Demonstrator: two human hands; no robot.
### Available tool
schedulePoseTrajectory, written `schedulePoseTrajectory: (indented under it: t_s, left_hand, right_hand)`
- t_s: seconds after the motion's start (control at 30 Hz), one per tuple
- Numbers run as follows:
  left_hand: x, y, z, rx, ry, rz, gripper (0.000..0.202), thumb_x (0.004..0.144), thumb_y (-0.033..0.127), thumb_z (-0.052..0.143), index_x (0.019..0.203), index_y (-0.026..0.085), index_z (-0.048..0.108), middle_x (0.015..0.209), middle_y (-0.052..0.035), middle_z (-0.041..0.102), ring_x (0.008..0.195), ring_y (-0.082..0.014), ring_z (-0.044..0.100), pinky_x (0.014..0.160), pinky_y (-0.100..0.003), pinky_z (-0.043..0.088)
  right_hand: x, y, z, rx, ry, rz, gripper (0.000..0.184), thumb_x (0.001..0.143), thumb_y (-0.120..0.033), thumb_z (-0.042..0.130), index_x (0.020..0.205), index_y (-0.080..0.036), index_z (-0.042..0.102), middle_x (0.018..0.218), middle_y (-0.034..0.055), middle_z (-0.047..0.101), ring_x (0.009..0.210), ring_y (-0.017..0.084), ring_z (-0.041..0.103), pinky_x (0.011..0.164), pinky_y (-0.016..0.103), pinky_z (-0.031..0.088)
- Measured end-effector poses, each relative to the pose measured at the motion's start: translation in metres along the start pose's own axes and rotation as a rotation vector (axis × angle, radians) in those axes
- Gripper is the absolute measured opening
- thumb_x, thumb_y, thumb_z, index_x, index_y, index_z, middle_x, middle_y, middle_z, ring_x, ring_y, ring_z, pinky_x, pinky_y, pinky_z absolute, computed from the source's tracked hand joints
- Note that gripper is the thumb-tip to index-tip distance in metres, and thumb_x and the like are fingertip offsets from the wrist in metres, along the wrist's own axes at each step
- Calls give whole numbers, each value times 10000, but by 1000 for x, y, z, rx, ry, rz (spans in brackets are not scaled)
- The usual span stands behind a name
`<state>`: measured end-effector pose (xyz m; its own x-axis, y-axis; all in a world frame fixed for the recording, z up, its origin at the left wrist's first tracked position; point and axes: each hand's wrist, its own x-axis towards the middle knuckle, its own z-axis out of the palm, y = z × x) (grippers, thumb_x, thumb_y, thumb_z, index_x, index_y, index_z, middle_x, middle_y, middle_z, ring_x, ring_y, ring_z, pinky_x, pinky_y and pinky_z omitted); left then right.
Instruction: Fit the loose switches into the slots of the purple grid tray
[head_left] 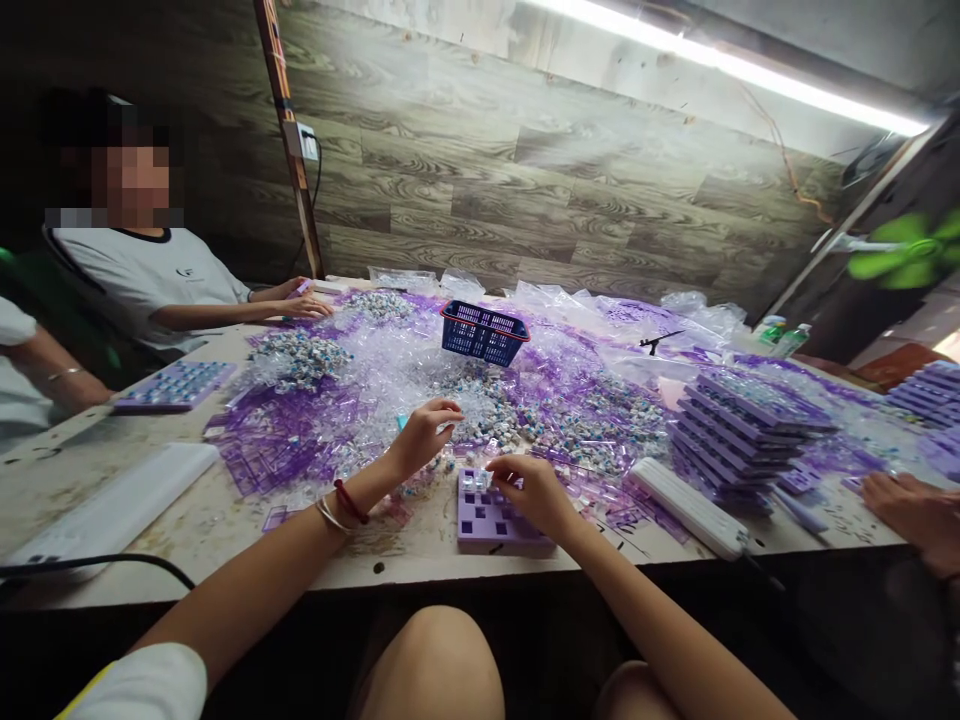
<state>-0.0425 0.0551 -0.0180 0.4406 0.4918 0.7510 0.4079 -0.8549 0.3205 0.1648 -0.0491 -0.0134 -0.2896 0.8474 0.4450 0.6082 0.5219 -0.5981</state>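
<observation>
My left hand (429,436) hovers at the near edge of a heap of small white and blue pieces (487,405). Its fingers are curled together, and what they hold, if anything, is too small to make out. Before me lies a purple tray (491,530) with rows of square holes. Over its upper part, my right hand (534,490) pinches at a small clear plastic piece (477,480). A few clear pieces sit in the tray's far row beside those fingertips. The tray's right side is partly hidden under my right hand.
A dark blue basket (484,335) stands amid clear and purple plastic parts. Stacked purple trays (739,430) and a white power strip (686,505) are on the right. At left are a filled tray (176,387), another white strip (120,505) and co-workers (161,275). Another person's hand (911,515) rests at right.
</observation>
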Motion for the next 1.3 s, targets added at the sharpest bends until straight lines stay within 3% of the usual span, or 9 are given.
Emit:
schedulePoseTrajectory:
  t_s: [0.23,0.8,1.07,1.2,1.3]
  left_hand:
    - [2,28,-2,-88,-56,34,196,782,42,616,912,162,697,942,-68,659,902,-171,633,814,-313,529]
    - [-2,26,4,-191,-135,0,189,774,42,597,878,163,698,913,-65,659,896,-169,622,825,-314,513]
    - [-3,33,8,-671,-305,-378,121,714,160,675,829,126,691,865,-58,675,810,-157,643,715,-269,521]
    - [-3,45,7,-964,-390,-645,268,625,215,782,821,113,629,808,-36,681,763,-156,657,714,-279,514]
    - [-2,51,6,-1047,-402,-715,344,580,234,825,819,115,608,816,-31,683,765,-155,660,738,-289,509]
  right_hand:
    - [2,-4,2,-118,-50,-80,258,731,18,568,870,-177,664,792,39,684,728,165,619,699,277,481]
    - [4,-8,-3,-134,-77,2,201,747,-29,594,803,-200,684,803,21,708,788,175,580,756,305,448]
    - [3,-15,-8,-58,80,-36,140,766,-78,559,824,-202,588,853,37,611,782,171,573,689,289,479]
    - [2,-15,-7,-6,73,-93,113,792,-102,581,827,-210,576,894,42,618,855,186,594,782,322,480]
    - [1,-12,-7,15,88,-117,103,800,-113,596,813,-211,566,871,34,625,848,184,597,774,312,473]
